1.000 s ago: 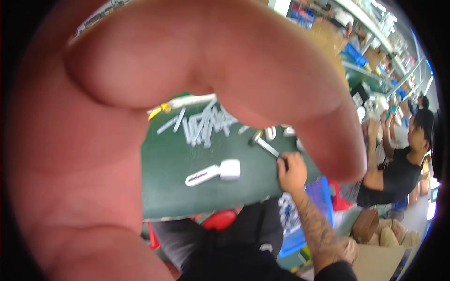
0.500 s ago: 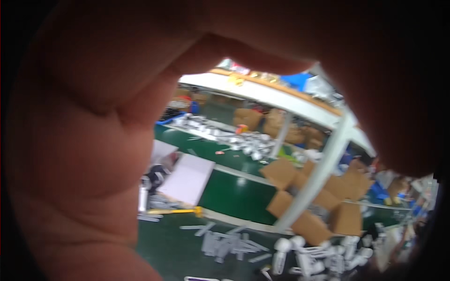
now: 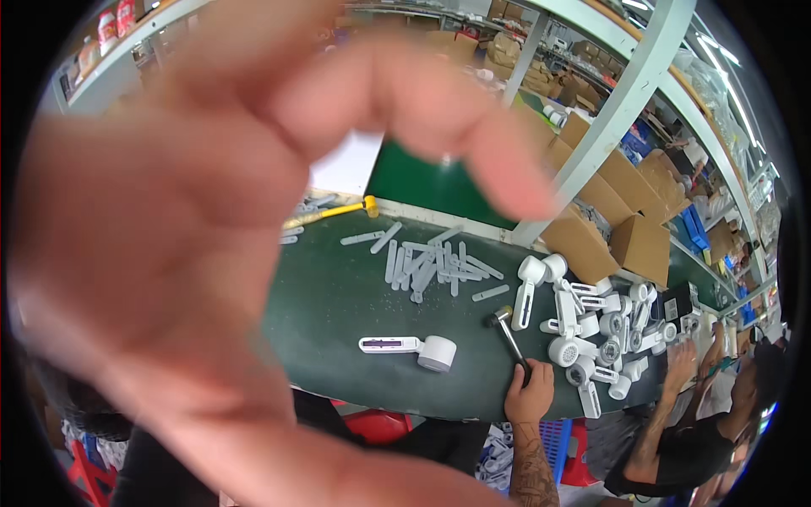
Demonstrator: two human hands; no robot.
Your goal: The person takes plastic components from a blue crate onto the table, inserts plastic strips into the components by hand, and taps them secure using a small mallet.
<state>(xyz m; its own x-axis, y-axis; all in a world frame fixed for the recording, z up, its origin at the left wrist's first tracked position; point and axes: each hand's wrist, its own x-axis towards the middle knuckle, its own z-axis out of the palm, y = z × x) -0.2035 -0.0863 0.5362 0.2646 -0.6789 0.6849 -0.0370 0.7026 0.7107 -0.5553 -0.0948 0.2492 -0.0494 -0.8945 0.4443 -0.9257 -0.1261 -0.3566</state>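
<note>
My left hand [image 3: 160, 228], large and blurred, hangs close before the view. Its fingers curve apart, with nothing visible in them, and it covers much of the left side. At the table's front edge my right hand [image 3: 530, 395] grips a small hammer [image 3: 510, 338] by its dark handle; the metal head rests on or just above the green tabletop. Left of the hammer lies a white handheld shower head [image 3: 437, 353] with a purple strip in its handle. Behind it is a loose pile of pale flat strips [image 3: 422, 269]. More white shower heads [image 3: 564, 351] are heaped to the right.
A yellow hammer [image 3: 338, 209] lies farther back, near a white board [image 3: 346, 165]. Open cardboard boxes [image 3: 642, 249] stand behind a slanting white post [image 3: 604, 127]. At the right, a co-worker in a dark shirt [image 3: 701, 452] reaches over the table. A blue crate [image 3: 554, 444] sits below the edge.
My left hand has drawn back from the lens, so more of the scene shows. The view has swung down, bringing my right hand with the hammer and the purple-striped shower head into sight.
</note>
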